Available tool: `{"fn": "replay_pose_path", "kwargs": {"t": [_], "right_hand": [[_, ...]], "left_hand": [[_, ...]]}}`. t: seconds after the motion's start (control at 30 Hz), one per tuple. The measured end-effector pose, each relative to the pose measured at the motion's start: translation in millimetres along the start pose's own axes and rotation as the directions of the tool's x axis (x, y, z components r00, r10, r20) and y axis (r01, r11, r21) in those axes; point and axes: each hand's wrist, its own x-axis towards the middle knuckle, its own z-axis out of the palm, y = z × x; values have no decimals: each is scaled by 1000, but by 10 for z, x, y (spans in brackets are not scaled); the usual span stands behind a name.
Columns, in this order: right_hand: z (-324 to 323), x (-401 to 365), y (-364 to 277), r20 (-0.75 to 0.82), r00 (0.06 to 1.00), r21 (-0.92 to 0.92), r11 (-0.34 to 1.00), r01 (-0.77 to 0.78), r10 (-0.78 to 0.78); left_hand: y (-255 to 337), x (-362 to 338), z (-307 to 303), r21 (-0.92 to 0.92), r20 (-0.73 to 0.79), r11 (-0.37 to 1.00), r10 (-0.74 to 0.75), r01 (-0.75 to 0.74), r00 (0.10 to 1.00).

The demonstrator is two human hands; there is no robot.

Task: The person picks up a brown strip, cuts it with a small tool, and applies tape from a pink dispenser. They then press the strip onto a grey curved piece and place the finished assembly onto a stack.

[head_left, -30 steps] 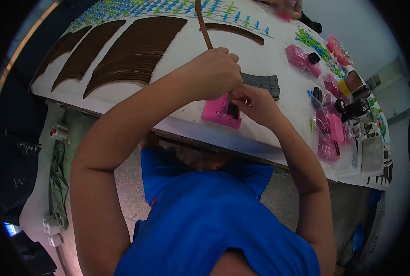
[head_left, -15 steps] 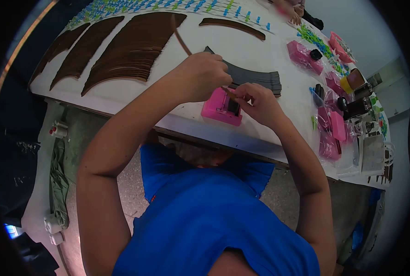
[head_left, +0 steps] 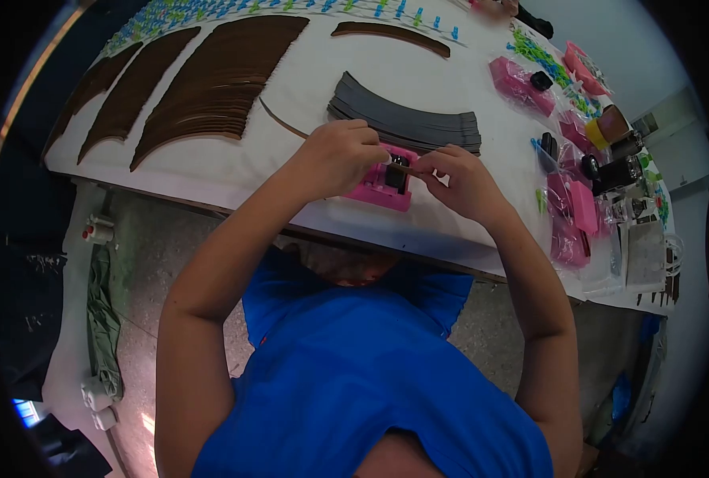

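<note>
A narrow brown strip (head_left: 283, 121), like a leather strap, runs through both my hands. My left hand (head_left: 338, 158) is closed around it, and a tail of the strip sticks out to the left over the table. My right hand (head_left: 459, 180) pinches its other end between thumb and fingers. Between the hands, the strip lies across a small pink device (head_left: 380, 197) with a black part in its middle, near the table's front edge. Just behind sits a fanned stack of dark grey strips (head_left: 410, 119), close to both hands.
Fanned stacks of brown strips (head_left: 219, 84) lie at the left; another brown strip piece (head_left: 394, 35) is further back. Rows of blue and green clips (head_left: 291, 9) line the far edge. Pink blocks in plastic bags (head_left: 521, 86) and black bottles (head_left: 619, 175) crowd the right.
My left hand has come down and the strip's tail has swung from upright to low at the left. The strip now lies across the pink device; my right hand has shifted slightly.
</note>
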Motion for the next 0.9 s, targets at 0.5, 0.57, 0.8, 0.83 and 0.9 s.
{"fn": "replay_pose_path", "kwargs": {"t": [0.5,0.57,0.8,0.83,0.9], "right_hand": [[-265,-410,155,6,994,-10,994,-106,106],[-428,-620,199,5,989,-1,989,-148,148],[-891,-1237,356,12,942,-231,917,-324,335],[-917,-1266,337,4,927,-247,899,-362,374],[-931,-1289,339,-5,932,-256,900,-352,363]], "left_hand": [[-6,-1,74,-25,-33,1000,5,-6,999],[-3,8,84,-29,-26,1000,7,-8,1000],[5,61,95,-70,-17,997,34,-35,999],[7,73,88,-75,12,997,31,-30,999],[7,98,90,-67,31,997,38,-36,999]]}}
